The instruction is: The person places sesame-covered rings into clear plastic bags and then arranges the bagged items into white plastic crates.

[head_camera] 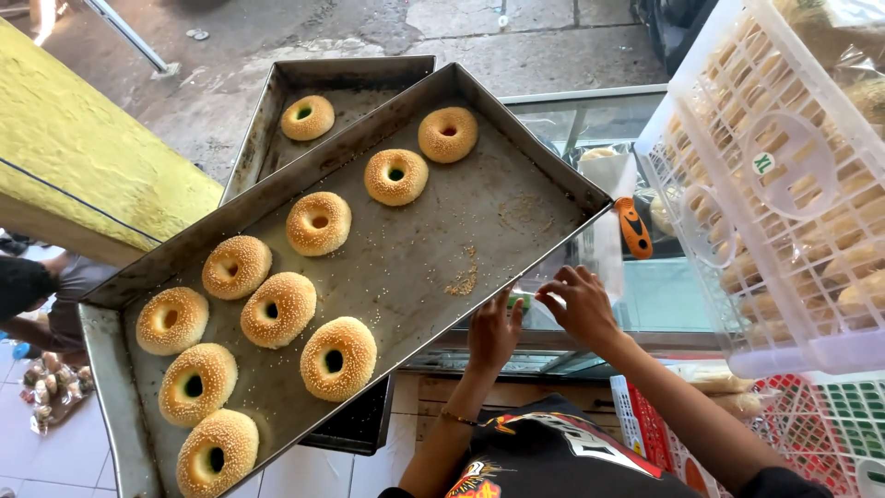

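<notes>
My left hand (493,334) and my right hand (581,304) are close together just below the near right edge of a large metal baking tray (433,249). Both pinch a thin clear plastic bag (604,254) that reaches up along the tray's corner. A small green bit shows between the fingers. The tray holds several round sesame-covered bread rings (318,222) in two loose rows, with loose sesame seeds (464,277) scattered on its bare right half. It rests tilted on a second metal tray (277,111) that carries one ring (308,117).
A glass display counter (590,120) lies under the trays, with an orange and black tool (633,228) on it. White plastic baskets (784,184) with wrapped bread stand at the right, a red basket (645,424) below. A yellow surface (83,157) and another person (37,295) are at the left.
</notes>
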